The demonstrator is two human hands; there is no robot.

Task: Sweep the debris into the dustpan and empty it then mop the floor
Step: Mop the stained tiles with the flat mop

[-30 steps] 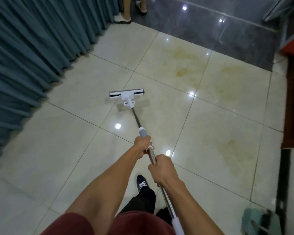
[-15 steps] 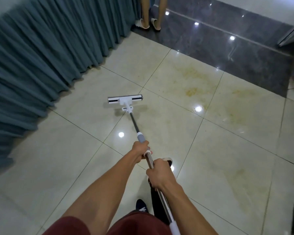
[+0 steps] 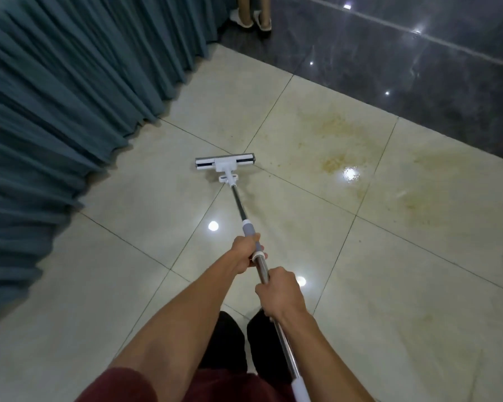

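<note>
I hold a flat mop with a metal pole (image 3: 238, 203). Its white head (image 3: 225, 163) lies flat on the glossy cream floor tiles (image 3: 145, 204), ahead of me and near the curtain. My left hand (image 3: 246, 252) is shut on the grey grip section of the pole. My right hand (image 3: 280, 293) is shut on the bare metal lower down, closer to my body. Yellowish stains (image 3: 336, 142) mark the tiles to the right of the mop head. No dustpan is in view.
A teal pleated curtain (image 3: 70, 97) hangs along the left, reaching the floor. Dark grey tiles (image 3: 389, 59) run across the far side. Another person's feet in pale slippers (image 3: 251, 21) stand at the curtain's far end. My dark trouser legs (image 3: 230, 340) are below my hands.
I have stepped forward with the mop head sliding ahead toward the curtain's far end. The green object and dark furniture at the right have left the view. Both hands keep their grip.
</note>
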